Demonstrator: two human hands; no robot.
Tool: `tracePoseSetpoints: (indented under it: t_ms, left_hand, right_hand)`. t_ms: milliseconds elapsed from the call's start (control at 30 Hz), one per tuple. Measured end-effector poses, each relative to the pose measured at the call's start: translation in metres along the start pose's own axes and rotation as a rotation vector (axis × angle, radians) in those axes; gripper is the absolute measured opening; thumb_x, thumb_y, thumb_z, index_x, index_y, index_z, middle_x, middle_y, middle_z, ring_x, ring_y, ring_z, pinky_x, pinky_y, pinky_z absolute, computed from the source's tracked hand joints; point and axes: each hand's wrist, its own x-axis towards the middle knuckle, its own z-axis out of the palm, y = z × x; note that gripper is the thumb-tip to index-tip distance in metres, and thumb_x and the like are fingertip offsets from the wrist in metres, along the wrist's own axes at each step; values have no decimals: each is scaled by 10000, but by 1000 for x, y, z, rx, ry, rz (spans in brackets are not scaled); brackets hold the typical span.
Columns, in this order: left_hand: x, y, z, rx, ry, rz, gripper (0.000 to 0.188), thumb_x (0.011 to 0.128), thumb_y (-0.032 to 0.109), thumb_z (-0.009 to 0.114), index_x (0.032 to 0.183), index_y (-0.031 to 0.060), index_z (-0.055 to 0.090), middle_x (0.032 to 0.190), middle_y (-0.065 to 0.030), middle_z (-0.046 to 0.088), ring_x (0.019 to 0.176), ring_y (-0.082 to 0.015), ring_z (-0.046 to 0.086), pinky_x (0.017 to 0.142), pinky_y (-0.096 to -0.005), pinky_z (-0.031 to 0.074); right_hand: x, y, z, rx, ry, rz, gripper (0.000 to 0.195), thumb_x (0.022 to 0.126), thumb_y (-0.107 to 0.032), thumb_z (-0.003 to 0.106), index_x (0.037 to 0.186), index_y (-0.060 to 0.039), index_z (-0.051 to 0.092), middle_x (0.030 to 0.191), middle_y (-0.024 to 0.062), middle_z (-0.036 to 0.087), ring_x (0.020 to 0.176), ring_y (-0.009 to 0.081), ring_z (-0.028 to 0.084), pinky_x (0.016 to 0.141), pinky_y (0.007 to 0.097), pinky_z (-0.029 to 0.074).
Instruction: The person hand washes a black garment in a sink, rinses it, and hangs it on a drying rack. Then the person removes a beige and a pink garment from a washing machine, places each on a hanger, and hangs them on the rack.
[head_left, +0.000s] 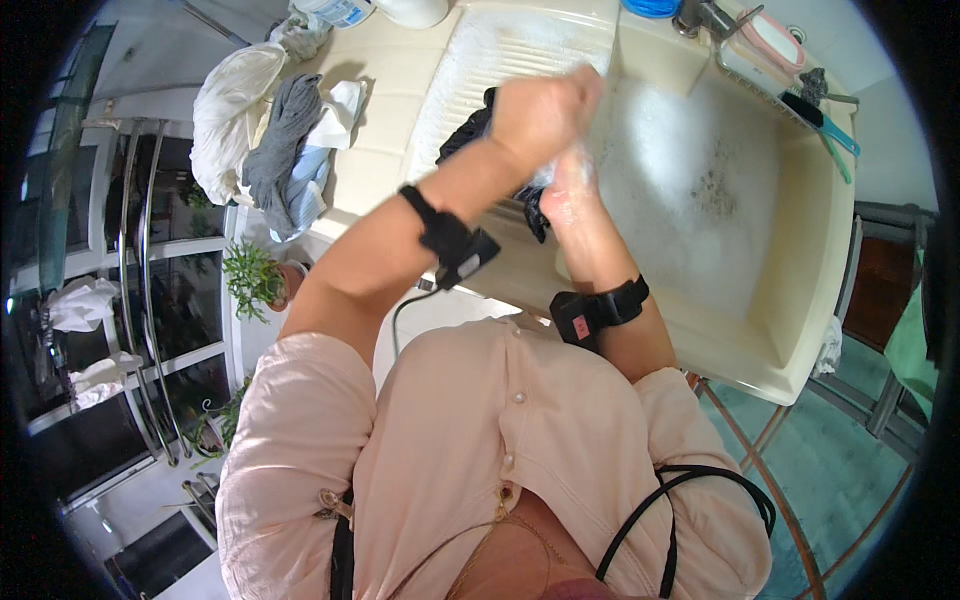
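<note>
My left hand is blurred and curled, crossing over the ribbed washboard of a cream laundry sink. What its fingers hold cannot be told. Just below it, my right hand is wet and covered with white suds, its fingers largely hidden behind the left hand. A black cloth lies bunched on the board and reaches under both hands. One end of it hangs beside my right palm, which appears to grip it. Each forearm wears a black strapped device.
To the right is the sink basin with cloudy, sudsy water. A faucet, a pinkish soap box and a teal-handled brush line its back rim. White and grey cloths drape over the left counter edge. A potted plant stands below.
</note>
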Motion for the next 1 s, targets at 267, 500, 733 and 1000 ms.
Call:
tracePoseSetpoints:
  t_ms: [267,500,733,1000]
  left_hand:
    - [0,-11,-15,29,-27,-80,250,975,298,566,840,108,658,619,-143,624,555,-353,617,495,-436,490]
    - [4,-14,-16,26,4,-8,250,980,307,572,837,112,632,564,-132,592,513,-341,605,451,-421,472]
    - [-22,-1,-11,42,12,173,235,932,309,629,769,140,641,558,-114,571,488,-327,578,453,-416,471]
    - [-29,25,-17,27,-11,365,209,922,313,635,796,147,647,549,-103,573,478,-301,582,440,-405,462]
  right_hand:
    - [-9,5,-4,-74,25,-13,295,1002,-291,550,1203,-79,595,1125,39,633,1021,168,603,854,340,487]
    - [-7,1,1,-39,12,48,315,999,-280,543,1231,-72,591,1134,33,629,1056,160,594,868,340,479]
    - [0,10,-10,-116,-17,51,305,1000,-256,513,1220,-61,592,1116,26,624,1028,161,589,871,328,473]
    - [22,27,-33,231,-339,-119,253,1001,-286,538,1172,-111,603,1086,27,640,1018,158,610,842,338,507]
